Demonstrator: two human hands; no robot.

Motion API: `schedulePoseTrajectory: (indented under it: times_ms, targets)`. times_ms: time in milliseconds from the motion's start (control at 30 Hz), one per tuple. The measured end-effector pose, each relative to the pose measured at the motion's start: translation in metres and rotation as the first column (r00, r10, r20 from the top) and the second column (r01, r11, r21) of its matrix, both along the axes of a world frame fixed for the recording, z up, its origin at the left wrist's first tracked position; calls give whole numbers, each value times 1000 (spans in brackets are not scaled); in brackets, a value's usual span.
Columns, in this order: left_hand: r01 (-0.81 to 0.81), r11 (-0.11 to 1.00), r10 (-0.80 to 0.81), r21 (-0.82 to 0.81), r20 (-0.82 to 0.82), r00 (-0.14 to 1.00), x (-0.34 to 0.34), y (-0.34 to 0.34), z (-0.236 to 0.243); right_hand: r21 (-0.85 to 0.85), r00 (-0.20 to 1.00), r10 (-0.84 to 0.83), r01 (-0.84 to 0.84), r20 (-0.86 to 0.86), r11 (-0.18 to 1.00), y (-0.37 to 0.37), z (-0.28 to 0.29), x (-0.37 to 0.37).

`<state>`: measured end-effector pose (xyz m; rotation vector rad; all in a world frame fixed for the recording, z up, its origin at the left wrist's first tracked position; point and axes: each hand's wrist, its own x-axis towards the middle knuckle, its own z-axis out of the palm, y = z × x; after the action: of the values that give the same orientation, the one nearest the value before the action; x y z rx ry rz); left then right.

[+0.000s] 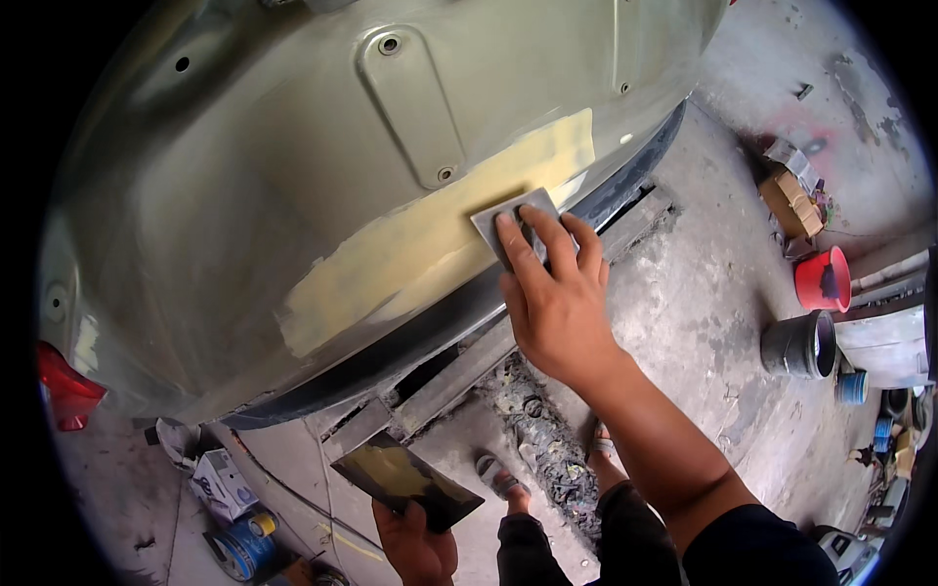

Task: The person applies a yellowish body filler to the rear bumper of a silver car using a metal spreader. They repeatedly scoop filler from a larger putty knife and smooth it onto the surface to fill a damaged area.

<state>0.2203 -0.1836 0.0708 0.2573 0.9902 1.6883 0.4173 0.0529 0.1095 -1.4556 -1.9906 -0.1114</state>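
Two bare hands are in the view, and each one holds one tool. The right hand [562,317] grips one grey rectangular spreader [487,223], with the fingers laid on its upper face. This spreader lies over the lower edge of one long patch of pale yellow filler [381,264], in the right half of the patch. Whether its edge touches the filler at this moment, one cannot tell.

The patch is on one curved, grey-green car panel [264,176], along its lower part. Above the patch there is one long rounded recess [410,112] with two holes, one near each end.

The left hand [415,549] is lower, well apart from the panel, and it grips one dark mixing plate [445,498] by the near edge. The plate is tilted and carries one smear of yellow filler [396,474].

Two sandalled feet stand on the concrete floor [674,293]. At the right are two buckets, one red [809,281] and one black [789,349], and near them one cardboard box [789,203].
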Motion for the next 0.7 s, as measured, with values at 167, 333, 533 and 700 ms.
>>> schedulePoseTrajectory:
  times_ms: [167,333,533,700]
  targets:
    - [-40,999,41,15,-55,998,7,19,4,-30,997,74,-73,39,997,6,-15,-5]
    - [-39,998,44,49,-110,993,14,45,16,-183,992,127,-129,-26,975,-29,-18,11]
    - [2,995,11,103,-130,992,44,92,30,-284,942,215,-287,-259,915,-52,-10,66]
    - [46,991,-25,123,-173,985,79,124,38,-309,951,200,-269,-238,912,-48,2,104]
